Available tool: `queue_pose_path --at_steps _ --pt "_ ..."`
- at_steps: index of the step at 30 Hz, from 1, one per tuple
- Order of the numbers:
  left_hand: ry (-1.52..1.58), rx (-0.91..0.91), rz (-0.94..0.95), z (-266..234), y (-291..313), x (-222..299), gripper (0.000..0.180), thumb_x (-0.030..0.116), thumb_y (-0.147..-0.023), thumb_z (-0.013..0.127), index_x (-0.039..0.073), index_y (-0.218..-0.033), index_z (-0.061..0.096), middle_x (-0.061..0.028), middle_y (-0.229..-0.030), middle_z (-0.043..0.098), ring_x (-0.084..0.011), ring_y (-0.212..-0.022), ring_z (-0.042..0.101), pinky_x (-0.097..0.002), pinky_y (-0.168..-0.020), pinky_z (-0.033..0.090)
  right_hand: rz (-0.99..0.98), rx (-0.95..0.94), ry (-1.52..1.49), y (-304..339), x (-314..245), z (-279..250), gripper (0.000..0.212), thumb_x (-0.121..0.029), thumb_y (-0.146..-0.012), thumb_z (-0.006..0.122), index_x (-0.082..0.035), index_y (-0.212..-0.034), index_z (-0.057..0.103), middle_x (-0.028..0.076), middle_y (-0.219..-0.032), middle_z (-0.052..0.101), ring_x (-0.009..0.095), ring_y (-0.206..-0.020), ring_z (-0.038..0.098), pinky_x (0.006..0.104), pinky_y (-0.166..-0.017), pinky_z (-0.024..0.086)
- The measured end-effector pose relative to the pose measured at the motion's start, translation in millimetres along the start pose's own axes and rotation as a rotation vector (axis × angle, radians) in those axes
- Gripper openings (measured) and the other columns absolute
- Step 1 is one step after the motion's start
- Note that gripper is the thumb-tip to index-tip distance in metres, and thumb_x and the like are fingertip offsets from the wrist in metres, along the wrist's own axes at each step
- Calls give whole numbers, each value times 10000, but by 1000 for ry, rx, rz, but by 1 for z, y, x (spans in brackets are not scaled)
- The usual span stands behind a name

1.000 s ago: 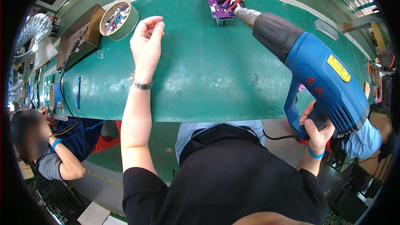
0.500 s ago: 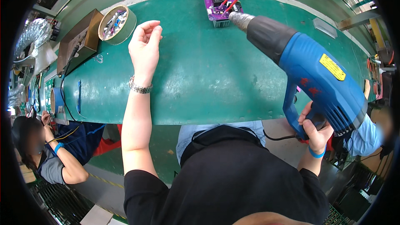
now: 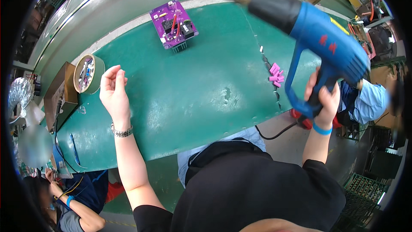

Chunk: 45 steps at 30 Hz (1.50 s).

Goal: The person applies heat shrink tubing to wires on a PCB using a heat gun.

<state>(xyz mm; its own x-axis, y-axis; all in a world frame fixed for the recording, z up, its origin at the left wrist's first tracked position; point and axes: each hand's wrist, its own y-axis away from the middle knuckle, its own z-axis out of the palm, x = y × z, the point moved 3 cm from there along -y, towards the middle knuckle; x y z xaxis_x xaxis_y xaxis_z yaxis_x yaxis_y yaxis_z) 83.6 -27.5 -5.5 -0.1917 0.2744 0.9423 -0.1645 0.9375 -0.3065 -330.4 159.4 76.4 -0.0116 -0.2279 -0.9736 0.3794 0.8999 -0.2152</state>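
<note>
My right hand (image 3: 325, 99) grips the handle of a blue heat gun (image 3: 332, 38), whose metal nozzle points up and left over the far side of the bench. Loosely curled with nothing visible in it, my left hand (image 3: 115, 94) hovers over the green mat, beside a round tub (image 3: 98, 76) of small parts. A purple circuit board (image 3: 159, 16) with red wires standing up from it lies at the far side, a finned heatsink (image 3: 180, 47) at its near edge. Short pink tubes (image 3: 277, 75) are piled on the mat left of the heat gun handle.
A brown open box (image 3: 62, 94) stands left of the tub. The green bench mat (image 3: 201, 90) spans the middle, with a blue pen-like tool (image 3: 74, 148) near its left end. A black cord (image 3: 274, 137) trails from the heat gun. Other people sit at lower left and far right.
The heat gun has swung up and away from the board, its nozzle now clear of it. The view has shifted, and the pink tubes have come into plain sight. My left hand stays curled.
</note>
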Motion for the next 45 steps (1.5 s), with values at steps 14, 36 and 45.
queue_pose_path --at_steps 14,36,45 --pt "2 -10 -35 0 3 0 132 69 -862 577 24 -985 593 6 -875 582 -45 -739 521 -192 -661 450 329 304 -542 -151 138 -124 322 -240 -887 541 38 -1038 480 131 -902 614 215 -810 615 326 -758 534" --pt "13 -44 -72 12 -8 2 155 80 -847 594 30 -994 600 -2 -890 587 -65 -757 527 -200 -667 445 -536 -490 755 -128 42 201 290 -271 -857 559 -77 -1071 582 100 -826 586 191 -739 576 303 -672 475" --pt "-51 -18 -88 -9 10 -4 128 53 -858 555 20 -978 582 -10 -882 559 -68 -747 506 -199 -631 424 -497 -398 473 -105 -4 160 253 -215 -859 509 -30 -736 630 144 -717 598 307 -730 598 391 -671 466"
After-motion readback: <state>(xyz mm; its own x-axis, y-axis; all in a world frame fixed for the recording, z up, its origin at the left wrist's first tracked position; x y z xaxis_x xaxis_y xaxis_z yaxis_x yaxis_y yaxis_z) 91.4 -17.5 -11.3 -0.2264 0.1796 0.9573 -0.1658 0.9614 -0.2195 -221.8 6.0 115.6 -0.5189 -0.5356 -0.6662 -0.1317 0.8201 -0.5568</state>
